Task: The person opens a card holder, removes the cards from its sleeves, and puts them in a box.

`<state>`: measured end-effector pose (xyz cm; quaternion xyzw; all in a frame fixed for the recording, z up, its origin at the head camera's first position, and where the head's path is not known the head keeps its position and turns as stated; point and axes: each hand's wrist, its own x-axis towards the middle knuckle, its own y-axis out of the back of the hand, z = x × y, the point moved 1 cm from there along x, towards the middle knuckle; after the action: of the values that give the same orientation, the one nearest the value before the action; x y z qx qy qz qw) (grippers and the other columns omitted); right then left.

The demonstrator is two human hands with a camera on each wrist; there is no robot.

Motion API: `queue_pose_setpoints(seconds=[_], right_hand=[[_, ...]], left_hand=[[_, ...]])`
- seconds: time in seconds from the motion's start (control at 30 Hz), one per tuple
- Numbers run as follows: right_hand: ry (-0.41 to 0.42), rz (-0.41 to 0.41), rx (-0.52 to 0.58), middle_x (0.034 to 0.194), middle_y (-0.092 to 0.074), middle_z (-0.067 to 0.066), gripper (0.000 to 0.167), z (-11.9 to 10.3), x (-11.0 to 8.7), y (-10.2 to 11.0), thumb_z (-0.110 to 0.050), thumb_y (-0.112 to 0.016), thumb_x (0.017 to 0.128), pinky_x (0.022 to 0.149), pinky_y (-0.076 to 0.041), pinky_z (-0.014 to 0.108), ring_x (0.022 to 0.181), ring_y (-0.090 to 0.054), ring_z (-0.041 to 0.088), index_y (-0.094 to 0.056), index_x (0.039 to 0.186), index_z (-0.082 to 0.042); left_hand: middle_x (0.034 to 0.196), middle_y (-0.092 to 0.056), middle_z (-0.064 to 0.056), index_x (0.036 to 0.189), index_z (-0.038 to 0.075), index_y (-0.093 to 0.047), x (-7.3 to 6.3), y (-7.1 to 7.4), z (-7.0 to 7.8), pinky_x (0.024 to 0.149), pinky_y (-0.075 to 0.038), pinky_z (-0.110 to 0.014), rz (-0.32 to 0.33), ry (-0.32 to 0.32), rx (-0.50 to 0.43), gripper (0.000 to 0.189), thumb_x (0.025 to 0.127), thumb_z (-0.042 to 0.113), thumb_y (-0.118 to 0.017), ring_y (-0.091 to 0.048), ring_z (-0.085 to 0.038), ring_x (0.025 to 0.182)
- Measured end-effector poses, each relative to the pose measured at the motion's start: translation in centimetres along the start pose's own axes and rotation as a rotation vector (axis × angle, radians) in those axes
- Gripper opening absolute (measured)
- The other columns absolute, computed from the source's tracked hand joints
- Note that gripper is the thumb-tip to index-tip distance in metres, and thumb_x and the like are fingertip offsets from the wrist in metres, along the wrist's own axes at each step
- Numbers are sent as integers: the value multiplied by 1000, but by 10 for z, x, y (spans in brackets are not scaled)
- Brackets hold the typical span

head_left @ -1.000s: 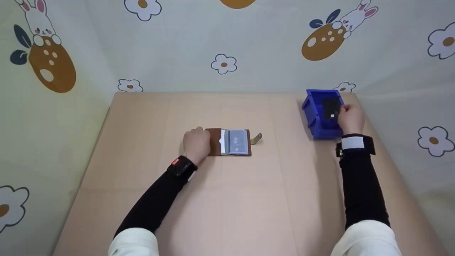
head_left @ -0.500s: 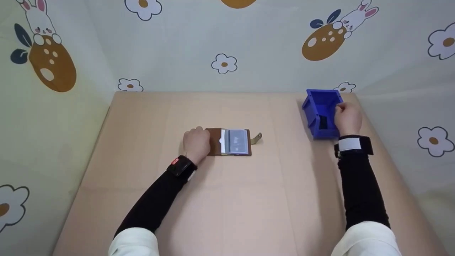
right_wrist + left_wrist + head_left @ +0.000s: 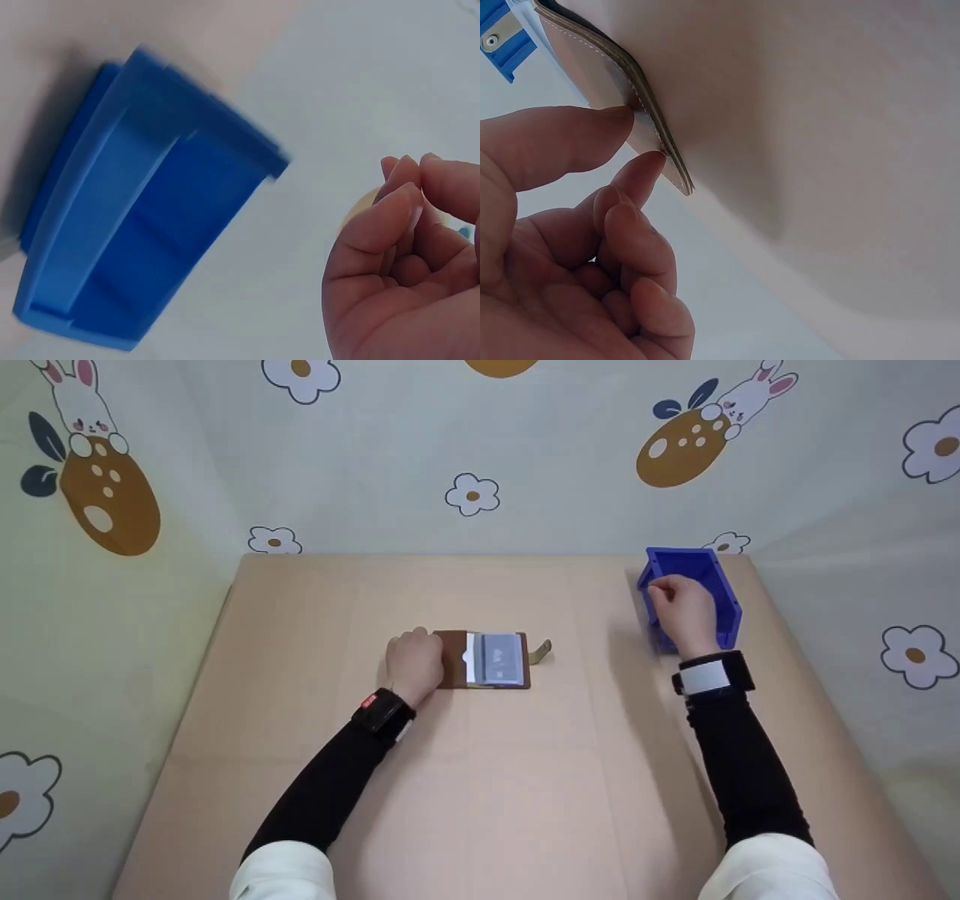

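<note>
Near the table's middle lies an open brown card wallet (image 3: 452, 660), a clear card sleeve (image 3: 502, 660) on its right half and a snap strap (image 3: 541, 652) sticking out. My left hand (image 3: 415, 661) pinches its left end; the left wrist view has thumb and forefinger on the wallet's stitched edge (image 3: 622, 64). Over the blue bin (image 3: 729, 619) at the back right hovers my right hand (image 3: 684, 611). Its fingers curl in toward the thumb, and nothing shows between the tips in the right wrist view. Part of the bin's inside is hidden behind this hand.
The table (image 3: 480, 795) is covered in a beige sheet. Pale curtains (image 3: 375, 457) printed with flowers and rabbits rise behind it and on both sides. The bin stands close to the table's back right corner.
A black card-like piece, first in my right hand inside the bin, showed lower in the bin and is now out of sight. That hand has moved left across the bin. My left hand stays put.
</note>
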<state>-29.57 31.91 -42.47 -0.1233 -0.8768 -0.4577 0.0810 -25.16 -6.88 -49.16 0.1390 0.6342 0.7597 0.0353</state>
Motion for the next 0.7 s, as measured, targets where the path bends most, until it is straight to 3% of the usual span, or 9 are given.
queue_pose_setpoints(seconds=[0.3, 0.7], right_hand=[[213, -126, 44, 95, -68, 18, 20, -40, -23, -35, -11, -63, 95, 78, -46, 44, 84, -60, 31, -72, 105, 4], [309, -285, 16, 85, -65, 9, 18, -76, -48, -80, -14, -69, 92, 74, -44, 40, 79, -57, 24, -76, 103, -3]], left_hand=[[79, -61, -16, 82, -1, -70, -1, 1, 2, 67, -49, -48, -6, 8, -4, 10, 85, 2, -60, -62, -35, 75], [80, -61, -16, 82, -1, -70, 0, 0, 1, 67, -49, -48, -25, 10, -4, 10, 85, 2, -61, -62, -35, 76]])
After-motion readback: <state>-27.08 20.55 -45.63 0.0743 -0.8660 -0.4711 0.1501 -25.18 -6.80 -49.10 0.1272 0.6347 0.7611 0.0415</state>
